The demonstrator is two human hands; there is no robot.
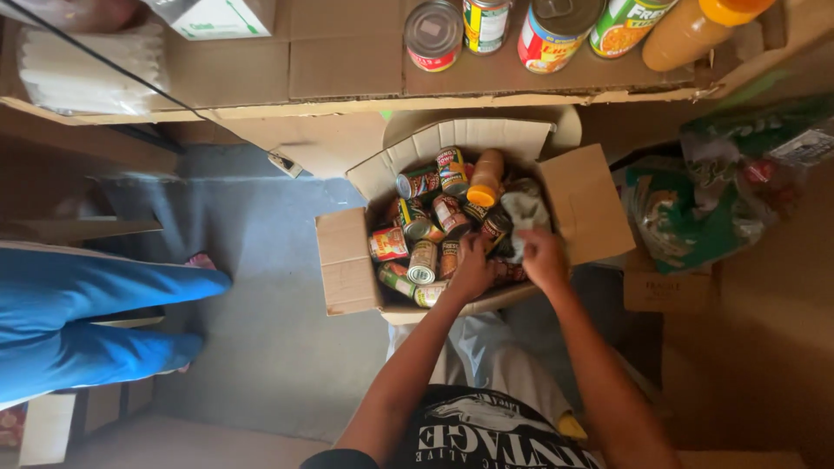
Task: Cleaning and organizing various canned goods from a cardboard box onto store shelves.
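Observation:
An open cardboard box (pixel 344 260) on the floor holds several tin cans (pixel 423 260), an orange-capped bottle (pixel 485 178) and a grey-green pouch (pixel 524 213). Both my hands reach down into it. My left hand (pixel 472 267) rests on the cans near the box's front edge. Beside it, my right hand (pixel 542 257) sits at the lower edge of the pouch, fingers curled on the box's contents. What either hand grips is hidden under the fingers.
A cardboard-covered shelf (pixel 347 69) above carries several cans (pixel 433 35) and an orange bottle (pixel 695 30). Another person's blue trouser legs (pixel 87 321) stand at left. Green plastic bags (pixel 721 191) lie to the right. Grey floor (pixel 261 260) lies between.

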